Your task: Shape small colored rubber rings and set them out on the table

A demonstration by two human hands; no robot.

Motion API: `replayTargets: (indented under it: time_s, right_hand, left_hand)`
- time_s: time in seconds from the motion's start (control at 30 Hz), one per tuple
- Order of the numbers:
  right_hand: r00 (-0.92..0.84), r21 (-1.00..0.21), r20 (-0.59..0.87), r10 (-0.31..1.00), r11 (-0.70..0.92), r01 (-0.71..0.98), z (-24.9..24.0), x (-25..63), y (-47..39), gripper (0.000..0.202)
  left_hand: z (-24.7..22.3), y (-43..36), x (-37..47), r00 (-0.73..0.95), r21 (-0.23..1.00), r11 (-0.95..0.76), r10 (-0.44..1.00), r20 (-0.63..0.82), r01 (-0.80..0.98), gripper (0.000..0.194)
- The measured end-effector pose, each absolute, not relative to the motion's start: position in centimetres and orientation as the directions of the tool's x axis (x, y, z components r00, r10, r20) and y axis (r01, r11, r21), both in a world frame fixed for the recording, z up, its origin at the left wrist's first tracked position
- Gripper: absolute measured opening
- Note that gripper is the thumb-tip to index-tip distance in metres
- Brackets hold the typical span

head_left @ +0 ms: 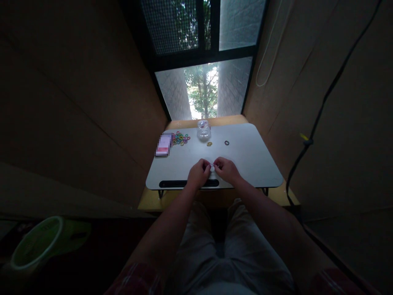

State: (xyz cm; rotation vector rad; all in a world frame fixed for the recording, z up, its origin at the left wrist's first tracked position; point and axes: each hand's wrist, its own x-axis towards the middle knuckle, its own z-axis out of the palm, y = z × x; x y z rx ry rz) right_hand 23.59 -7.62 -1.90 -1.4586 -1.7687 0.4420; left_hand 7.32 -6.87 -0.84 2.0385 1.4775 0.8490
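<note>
Head view | left hand (199,173) and right hand (228,169) pinch thin strand (211,164) (too small to identify) | strand runs crosswise between fingertips, neither hand nearer

- A white surface (254,164) with rounded corners and thin dark legs lies beneath and around the left hand (199,173) and right hand (226,169).
- A long black slot (173,184) runs along its near edge, on the wearer's side of the hands.
- A phone (163,144), its screen blurred, lies beyond and left of the left hand.
- A heap of multicoloured elastic bands (181,139) sits just beside it.
- A clear plastic jar (204,130) stands ahead of the hands.
- Yellowish bands (209,144) lie between jar and hands.
- A dark band cluster (226,143) lies ahead of the right hand.
</note>
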Motion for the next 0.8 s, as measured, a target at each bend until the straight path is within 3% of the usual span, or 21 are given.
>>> replayTargets:
  time_s: [0.8]
  right_hand:
    - [-0.049, -0.702, 0.364, 0.93, 0.309, 0.642, -2.34, 23.59, -7.39, 0.01]
  left_hand:
    - [-1.32, -6.55, 7.32, 0.251, 0.715, -0.346, 0.938, 0.24, 0.607, 0.017]
